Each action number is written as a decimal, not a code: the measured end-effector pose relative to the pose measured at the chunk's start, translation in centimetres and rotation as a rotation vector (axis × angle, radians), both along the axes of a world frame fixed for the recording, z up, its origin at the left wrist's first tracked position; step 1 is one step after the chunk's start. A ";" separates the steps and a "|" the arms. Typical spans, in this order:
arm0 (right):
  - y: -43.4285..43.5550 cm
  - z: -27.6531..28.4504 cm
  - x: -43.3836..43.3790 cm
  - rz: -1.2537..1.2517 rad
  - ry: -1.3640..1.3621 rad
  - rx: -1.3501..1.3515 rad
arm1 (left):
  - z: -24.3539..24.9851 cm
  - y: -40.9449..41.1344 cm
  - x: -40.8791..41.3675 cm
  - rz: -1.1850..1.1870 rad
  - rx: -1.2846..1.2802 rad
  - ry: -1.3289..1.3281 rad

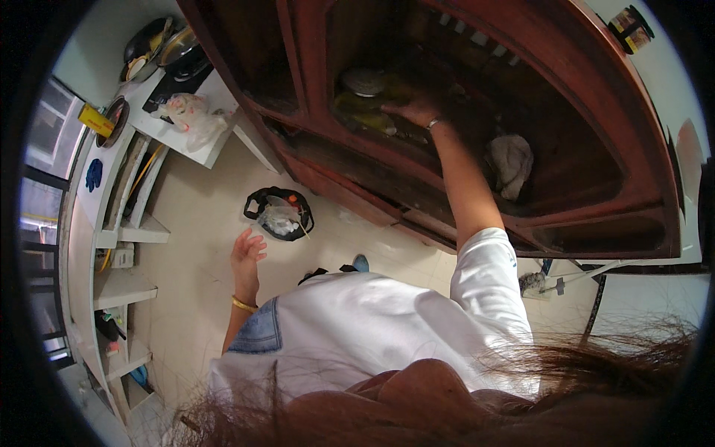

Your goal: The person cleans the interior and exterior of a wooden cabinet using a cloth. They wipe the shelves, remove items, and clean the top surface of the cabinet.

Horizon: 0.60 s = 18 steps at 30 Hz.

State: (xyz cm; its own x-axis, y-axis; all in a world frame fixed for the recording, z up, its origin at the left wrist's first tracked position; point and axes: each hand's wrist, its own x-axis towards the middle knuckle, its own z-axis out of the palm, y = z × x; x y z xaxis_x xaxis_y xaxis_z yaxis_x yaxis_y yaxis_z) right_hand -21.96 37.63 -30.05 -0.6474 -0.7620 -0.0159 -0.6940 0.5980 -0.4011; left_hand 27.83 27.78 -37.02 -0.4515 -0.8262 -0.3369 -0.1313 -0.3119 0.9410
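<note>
My right hand [416, 113] reaches into a dark reddish-brown wooden cabinet [313, 72]. Its fingers point left, close to a yellow-green item [371, 120] that may be a plastic bag. Shadow hides whether they grip anything. Just beyond, a round item with a pale metallic rim [364, 82] sits in the same compartment. To the right of my forearm lies a crumpled greyish cloth [511, 165]. My left hand [248, 251] hangs over the floor with fingers apart and nothing in it. Near it stands an open black plastic bag [279, 215] holding clear plastic and orange scraps.
At left, a white counter [212, 148] bears a plastic bag [192, 117] and pans [181, 50]. White shelving [125, 296] runs below the window. A blue glove [94, 175] and yellow canister [95, 120] lie along its top. A jar [631, 31] stands beyond the cabinet's right edge.
</note>
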 end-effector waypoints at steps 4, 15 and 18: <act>-1.2 2.0 4.4 0.100 0.137 0.130 | 0.0 0.6 0.6 0.004 0.014 -0.013; -1.1 2.3 0.7 0.071 0.065 0.025 | -0.1 1.4 1.6 0.041 -0.004 -0.038; -3.1 1.1 -2.1 0.058 0.172 -0.129 | -0.8 1.1 1.5 0.027 0.031 -0.040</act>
